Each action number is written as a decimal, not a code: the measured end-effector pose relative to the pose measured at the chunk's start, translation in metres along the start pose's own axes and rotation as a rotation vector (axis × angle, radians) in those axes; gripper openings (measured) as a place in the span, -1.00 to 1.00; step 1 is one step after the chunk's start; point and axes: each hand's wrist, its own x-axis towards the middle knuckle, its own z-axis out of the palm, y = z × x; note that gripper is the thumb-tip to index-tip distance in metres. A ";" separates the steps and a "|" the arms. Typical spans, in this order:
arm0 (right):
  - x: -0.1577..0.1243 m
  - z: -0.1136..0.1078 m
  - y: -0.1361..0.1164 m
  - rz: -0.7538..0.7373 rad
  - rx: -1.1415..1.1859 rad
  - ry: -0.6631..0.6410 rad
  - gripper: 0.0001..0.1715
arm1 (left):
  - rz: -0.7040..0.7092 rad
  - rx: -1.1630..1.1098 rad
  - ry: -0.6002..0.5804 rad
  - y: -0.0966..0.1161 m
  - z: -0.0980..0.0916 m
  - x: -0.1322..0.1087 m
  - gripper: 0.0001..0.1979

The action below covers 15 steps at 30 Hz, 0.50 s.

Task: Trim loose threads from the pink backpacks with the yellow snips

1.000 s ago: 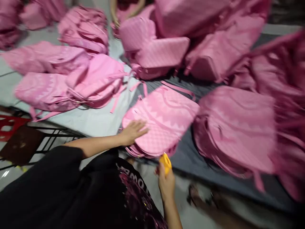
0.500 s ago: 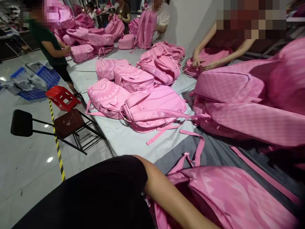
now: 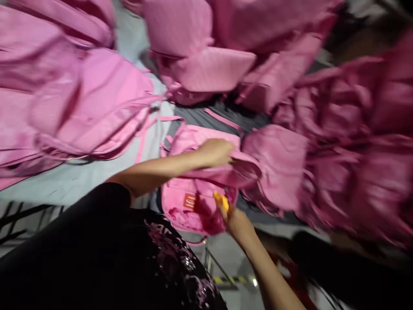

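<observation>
An opened pink backpack [image 3: 180,188] lies in front of me, its inside facing up and a small red-orange label [image 3: 189,201] showing within. My left hand [image 3: 217,152] is closed on the lifted front panel of this backpack, the fabric folding over to the right of the fingers. At the lower right edge of the opening, my right hand [image 3: 237,221] is closed around a small yellow tool [image 3: 221,201]. Motion blur hides the tool's exact kind. Pink lining or loose fabric bunches at the bottom of the opening.
Pink backpacks [image 3: 112,86] lie on the pale table cover [image 3: 77,183] at left. More pink bags [image 3: 213,69] stand behind, and several [image 3: 348,172] are heaped at right. Dark grey cloth [image 3: 251,118] lies beneath my backpack. Black chair legs [image 3: 26,219] show below left.
My view has swung down and to the right, from the room and co-workers to the backpack before me. Both hands are now visible; earlier only one forearm showed.
</observation>
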 end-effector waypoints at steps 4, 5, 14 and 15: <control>0.068 -0.032 0.009 0.305 -0.044 0.210 -0.50 | -0.073 0.054 -0.127 0.001 0.004 0.024 -0.64; 0.077 -0.033 0.014 0.341 -0.040 0.232 -0.50 | -0.087 0.076 -0.115 0.001 0.005 0.025 -0.64; -0.016 0.027 0.063 0.273 0.570 -0.403 -0.57 | -0.176 0.076 0.166 -0.032 0.026 0.041 -0.66; -0.018 0.032 0.063 0.230 0.804 -0.424 -0.50 | -0.151 0.071 0.156 -0.028 0.027 0.040 -0.67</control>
